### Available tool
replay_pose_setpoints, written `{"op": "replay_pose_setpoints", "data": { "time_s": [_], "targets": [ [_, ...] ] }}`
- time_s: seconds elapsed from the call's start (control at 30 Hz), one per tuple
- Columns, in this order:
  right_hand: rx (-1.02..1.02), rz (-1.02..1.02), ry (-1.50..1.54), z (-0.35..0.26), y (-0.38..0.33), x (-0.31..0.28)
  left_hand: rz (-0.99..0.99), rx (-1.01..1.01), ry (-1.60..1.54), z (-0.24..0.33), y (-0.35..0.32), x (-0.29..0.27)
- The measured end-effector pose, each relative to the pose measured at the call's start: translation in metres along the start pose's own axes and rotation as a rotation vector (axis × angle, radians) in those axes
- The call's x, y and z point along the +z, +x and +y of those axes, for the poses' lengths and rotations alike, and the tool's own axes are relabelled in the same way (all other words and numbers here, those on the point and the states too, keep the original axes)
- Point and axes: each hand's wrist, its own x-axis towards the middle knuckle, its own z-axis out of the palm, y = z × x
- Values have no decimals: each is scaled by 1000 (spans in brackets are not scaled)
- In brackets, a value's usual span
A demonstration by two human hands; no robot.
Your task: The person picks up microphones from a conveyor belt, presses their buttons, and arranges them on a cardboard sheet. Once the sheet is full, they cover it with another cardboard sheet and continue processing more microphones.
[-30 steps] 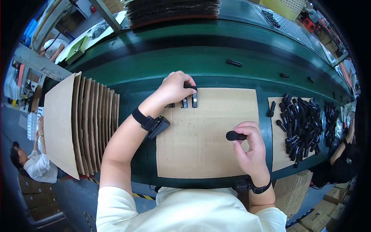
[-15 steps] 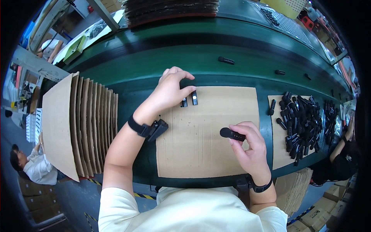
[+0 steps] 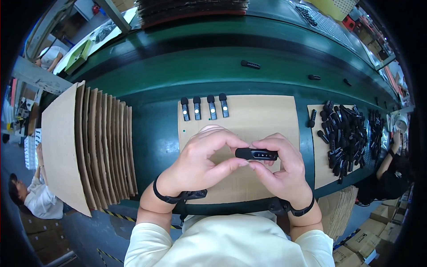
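Over the middle of a flat cardboard sheet point(image 3: 284, 120), a small black clip-on microphone point(image 3: 263, 154) with a rounded foam head lies level between my hands. My right hand point(image 3: 287, 167) pinches its body, the end with a row of small marks facing up. At the foam end, the thumb and fingers of my left hand point(image 3: 198, 158) close on the tip. Several similar microphones point(image 3: 197, 109) stand in a row along the sheet's far left edge, foam heads pointing away from me. My hands hide part of the sheet.
To the right, a heap of black microphones point(image 3: 342, 138) covers another cardboard piece point(image 3: 321, 173). Upright cardboard sheets point(image 3: 62, 147) are stacked at left. A few microphones point(image 3: 250, 64) lie on the green belt point(image 3: 178, 66) beyond. Other people point(image 3: 42, 200) sit at both sides.
My left hand has come back from the row at the far left edge to the microphone's foam end. My right hand has shifted slightly left, still holding the microphone. The row is now uncovered.
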Motion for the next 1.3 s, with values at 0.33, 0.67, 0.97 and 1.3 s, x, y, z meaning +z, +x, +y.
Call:
{"op": "replay_pose_setpoints", "data": {
  "time_s": [0.33, 0.67, 0.97, 1.3],
  "targets": [
    [-154, 8, -67, 2, 5, 5, 39, -53, -54, 7, -5, -9],
    [-38, 36, 35, 2, 3, 8, 27, 40, 55, 5, -3, -12],
    [-272, 37, -225, 10, 6, 4, 21, -37, -38, 1, -4, -11],
    [116, -207, 102, 2, 28, 2, 35, 4, 25, -2, 1, -18]
  ]
}}
